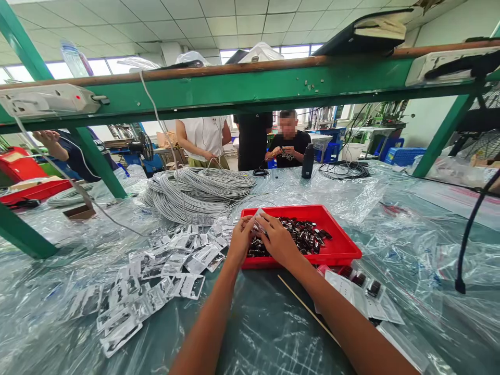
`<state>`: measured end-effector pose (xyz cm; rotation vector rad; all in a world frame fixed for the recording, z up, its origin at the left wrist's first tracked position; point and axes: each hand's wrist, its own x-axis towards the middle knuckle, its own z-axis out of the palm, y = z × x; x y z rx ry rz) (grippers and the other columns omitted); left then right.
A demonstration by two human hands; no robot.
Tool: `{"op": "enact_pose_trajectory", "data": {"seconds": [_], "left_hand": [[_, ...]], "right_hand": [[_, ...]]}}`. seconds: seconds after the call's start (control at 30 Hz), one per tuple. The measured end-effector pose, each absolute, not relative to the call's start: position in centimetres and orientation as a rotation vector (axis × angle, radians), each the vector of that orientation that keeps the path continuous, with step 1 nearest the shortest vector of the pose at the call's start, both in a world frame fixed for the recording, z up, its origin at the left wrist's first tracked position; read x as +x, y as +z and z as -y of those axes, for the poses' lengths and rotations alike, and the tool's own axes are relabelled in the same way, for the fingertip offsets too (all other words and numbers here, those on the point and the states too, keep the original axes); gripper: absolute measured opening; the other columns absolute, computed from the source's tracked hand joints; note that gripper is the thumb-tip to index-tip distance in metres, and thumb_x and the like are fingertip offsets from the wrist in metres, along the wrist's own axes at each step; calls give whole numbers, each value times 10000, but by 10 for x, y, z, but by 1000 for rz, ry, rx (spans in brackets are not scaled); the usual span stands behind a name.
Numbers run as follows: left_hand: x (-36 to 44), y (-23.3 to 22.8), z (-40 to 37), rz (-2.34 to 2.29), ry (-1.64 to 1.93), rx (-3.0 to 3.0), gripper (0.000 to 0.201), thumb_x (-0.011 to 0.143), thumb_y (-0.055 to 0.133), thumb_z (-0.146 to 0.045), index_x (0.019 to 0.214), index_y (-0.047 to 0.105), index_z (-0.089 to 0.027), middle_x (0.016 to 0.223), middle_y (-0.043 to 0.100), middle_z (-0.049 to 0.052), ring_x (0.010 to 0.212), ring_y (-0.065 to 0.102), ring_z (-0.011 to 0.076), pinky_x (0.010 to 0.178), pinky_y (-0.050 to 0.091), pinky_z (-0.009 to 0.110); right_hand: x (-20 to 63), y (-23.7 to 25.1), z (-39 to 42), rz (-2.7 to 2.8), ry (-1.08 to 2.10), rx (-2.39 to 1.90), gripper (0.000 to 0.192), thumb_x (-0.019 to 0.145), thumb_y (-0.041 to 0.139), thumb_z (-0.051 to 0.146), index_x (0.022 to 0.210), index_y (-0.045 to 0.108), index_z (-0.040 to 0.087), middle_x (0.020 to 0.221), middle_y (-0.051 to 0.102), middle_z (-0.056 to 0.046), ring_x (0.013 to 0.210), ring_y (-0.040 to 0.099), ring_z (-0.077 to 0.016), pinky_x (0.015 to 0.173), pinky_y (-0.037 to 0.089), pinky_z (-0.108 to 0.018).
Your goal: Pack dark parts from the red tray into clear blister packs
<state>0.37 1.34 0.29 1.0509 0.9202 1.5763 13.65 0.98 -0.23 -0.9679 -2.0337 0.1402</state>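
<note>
Both hands meet over the left part of a red tray (339,237), which holds many small shiny black parts (300,234). Between my fingertips is a small clear plastic bag (258,214); its contents cannot be made out. My left hand (241,242) pinches the bag's left side, and my right hand (279,239) grips it from the right. Left of the tray lies a spread of small clear bags (189,285) with white print and dark pieces inside. Right of my right forearm are more flat bags (346,289), with a few dark parts on them.
Coiled grey cable (191,192) is heaped behind the bags. A thin wooden stick (308,311) lies in front of the tray. Across the table runs a green shelf beam (234,86) with power strips. Several people stand or sit beyond, near a black bottle (308,161). A black cable (469,234) hangs at right.
</note>
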Motion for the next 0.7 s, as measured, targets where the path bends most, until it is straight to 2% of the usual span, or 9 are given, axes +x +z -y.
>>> {"op": "enact_pose_trajectory", "data": {"seconds": [0.17, 0.3, 0.43, 0.53, 0.7], "left_hand": [[2, 4, -13, -1010, 1604, 1070, 424, 618, 827, -447, 893, 697, -152, 811, 697, 20, 757, 638, 147, 738, 504, 279], [2, 3, -13, -985, 1614, 1020, 423, 561, 853, -445, 842, 736, -150, 734, 713, 21, 703, 639, 154, 714, 499, 283], [2, 3, -13, -927, 1572, 1000, 391, 544, 853, -417, 824, 752, -163, 699, 721, 16, 623, 619, 146, 642, 496, 273], [2, 3, -11, -952, 1515, 1086, 334, 554, 832, -385, 796, 756, -167, 701, 721, 15, 600, 604, 141, 607, 480, 263], [1, 1, -7, -1033, 1442, 1239, 306, 613, 773, -403, 792, 747, -157, 681, 688, 16, 585, 567, 130, 582, 452, 252]], "right_hand": [[135, -3, -8, 1985, 126, -991, 470, 924, 469, 178, 1392, 507, 163, 1412, 528, -167, 1315, 494, -289, 1100, 432, -494], [130, -3, -5, 1888, 255, -982, 476, 888, 549, 249, 1348, 550, 128, 1339, 597, -182, 1259, 554, -295, 1094, 442, -470], [128, 2, -2, 1686, 497, -972, 334, 890, 578, 371, 1135, 681, 168, 1109, 722, -130, 1011, 690, -267, 920, 563, -416], [133, 6, -3, 1583, 635, -975, 289, 862, 606, 430, 949, 719, 178, 949, 757, -105, 833, 726, -257, 768, 603, -383], [146, 5, -11, 1671, 631, -1012, 180, 783, 638, 359, 818, 728, 207, 805, 772, -64, 751, 735, -262, 717, 590, -371]]}}
